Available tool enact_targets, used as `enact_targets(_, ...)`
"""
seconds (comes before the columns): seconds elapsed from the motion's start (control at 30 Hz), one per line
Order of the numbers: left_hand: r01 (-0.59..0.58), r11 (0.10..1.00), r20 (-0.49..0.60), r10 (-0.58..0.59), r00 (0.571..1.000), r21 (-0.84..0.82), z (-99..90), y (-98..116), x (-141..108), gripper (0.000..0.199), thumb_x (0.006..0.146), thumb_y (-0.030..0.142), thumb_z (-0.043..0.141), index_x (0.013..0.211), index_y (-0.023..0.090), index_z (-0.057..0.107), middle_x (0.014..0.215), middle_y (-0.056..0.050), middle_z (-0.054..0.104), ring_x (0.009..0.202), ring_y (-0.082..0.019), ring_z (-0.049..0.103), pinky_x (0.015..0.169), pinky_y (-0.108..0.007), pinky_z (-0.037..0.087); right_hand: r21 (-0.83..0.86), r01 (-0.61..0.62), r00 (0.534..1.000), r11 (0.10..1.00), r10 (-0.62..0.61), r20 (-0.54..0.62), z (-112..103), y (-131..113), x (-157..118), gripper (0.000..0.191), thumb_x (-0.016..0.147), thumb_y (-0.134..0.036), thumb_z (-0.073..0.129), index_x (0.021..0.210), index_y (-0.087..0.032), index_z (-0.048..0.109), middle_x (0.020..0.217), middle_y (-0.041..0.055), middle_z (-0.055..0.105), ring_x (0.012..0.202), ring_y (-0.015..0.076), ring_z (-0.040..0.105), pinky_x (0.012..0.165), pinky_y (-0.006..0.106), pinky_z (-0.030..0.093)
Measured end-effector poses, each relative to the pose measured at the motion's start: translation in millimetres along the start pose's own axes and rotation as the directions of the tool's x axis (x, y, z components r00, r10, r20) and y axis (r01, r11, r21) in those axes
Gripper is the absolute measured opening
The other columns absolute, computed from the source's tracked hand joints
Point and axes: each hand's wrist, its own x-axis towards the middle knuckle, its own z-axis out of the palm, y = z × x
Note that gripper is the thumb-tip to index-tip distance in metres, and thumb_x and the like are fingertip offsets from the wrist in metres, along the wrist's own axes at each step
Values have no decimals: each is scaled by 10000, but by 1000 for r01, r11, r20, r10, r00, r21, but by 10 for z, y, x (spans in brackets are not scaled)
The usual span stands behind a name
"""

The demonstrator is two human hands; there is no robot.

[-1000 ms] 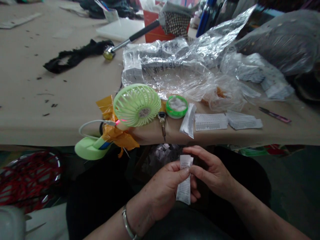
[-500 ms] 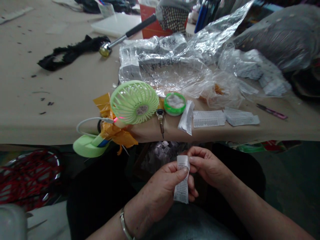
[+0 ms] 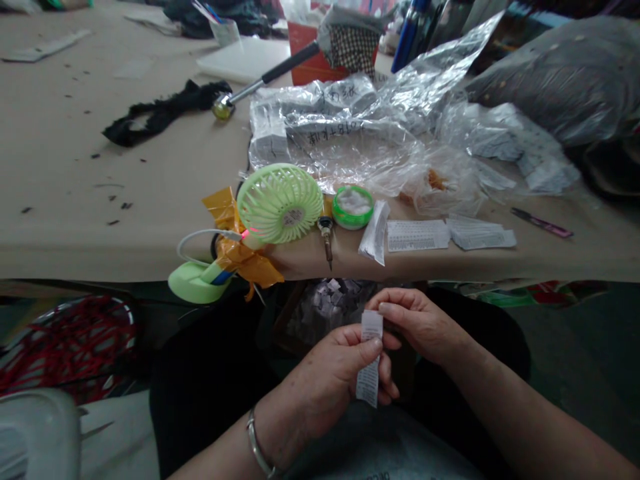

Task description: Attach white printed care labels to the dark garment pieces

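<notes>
Over my lap, my left hand (image 3: 350, 363) is closed on a narrow white printed label (image 3: 369, 383), its thumb pressed on the front. The label stands nearly upright, and I cannot tell whether it is one or a stack. My right hand (image 3: 417, 323) touches the upper right edge of the label with thumb and fingertips pinched together. Above the hands, along the table's front edge, lie a folded strip of labels (image 3: 374, 233), a flat stack of labels (image 3: 419, 235) and a fanned stack (image 3: 483, 233).
A green fan (image 3: 280, 203) is taped to the table edge, beside a pointed tool like a soldering iron (image 3: 326, 241). A green round tub (image 3: 353, 207) holds white stuff. Farther back lie clear plastic bags (image 3: 350, 143), a hammer (image 3: 265, 79) and, rightward, small snips (image 3: 543, 222).
The view has shifted a little, so the table things on the left appear farther right. Both hands keep nearly the same hold on the label.
</notes>
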Motion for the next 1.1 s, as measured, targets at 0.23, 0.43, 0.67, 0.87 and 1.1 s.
enact_targets(0.23, -20, 999, -46, 21, 999, 37, 59, 1, -21, 215, 806, 323, 610, 743, 117, 619, 597, -19, 599, 529, -117, 594, 545, -234, 467, -424, 79, 984, 902, -139, -113, 169, -133, -159, 187, 814, -317, 633, 958, -199, 642, 832, 11, 657, 728, 135, 611, 656, 233, 490)
enact_targets(0.43, -39, 998, -37, 41, 998, 52, 95, -1, -59, 211, 775, 292, 624, 682, 102, 622, 612, -43, 610, 566, -121, 597, 600, -249, 483, -523, 49, 988, 851, -117, -97, 309, -163, -208, 168, 859, -291, 545, 741, -180, 590, 692, -8, 608, 614, 117, 591, 585, 224, 479)
enact_targets(0.67, 7, 999, -72, -10, 997, -40, 97, -119, -183, 212, 777, 334, 625, 723, 132, 592, 594, 7, 548, 502, -110, 569, 503, -221, 444, -686, 279, 929, 672, -371, 15, 312, -51, -340, 279, 865, -249, 558, 1139, -204, 584, 1022, 56, 672, 925, 185, 653, 801, 301, 532)
enact_targets(0.87, 40, 998, -107, -44, 993, -42, 146, -210, -264, 202, 749, 313, 650, 703, 124, 595, 582, 3, 548, 504, -103, 560, 513, -218, 454, -794, 379, 881, 474, -449, 153, 341, 12, -480, 264, 908, -215, 487, 1154, -168, 572, 1036, 83, 641, 970, 184, 616, 837, 312, 520)
enact_targets(1.1, 34, 997, -110, -40, 993, -62, 127, -240, -236, 196, 750, 305, 647, 709, 122, 590, 574, 8, 547, 488, -97, 549, 506, -215, 455, -763, 354, 905, 541, -404, 134, 368, 65, -513, 248, 906, -188, 477, 1134, -183, 574, 956, 53, 639, 884, 157, 621, 785, 291, 525)
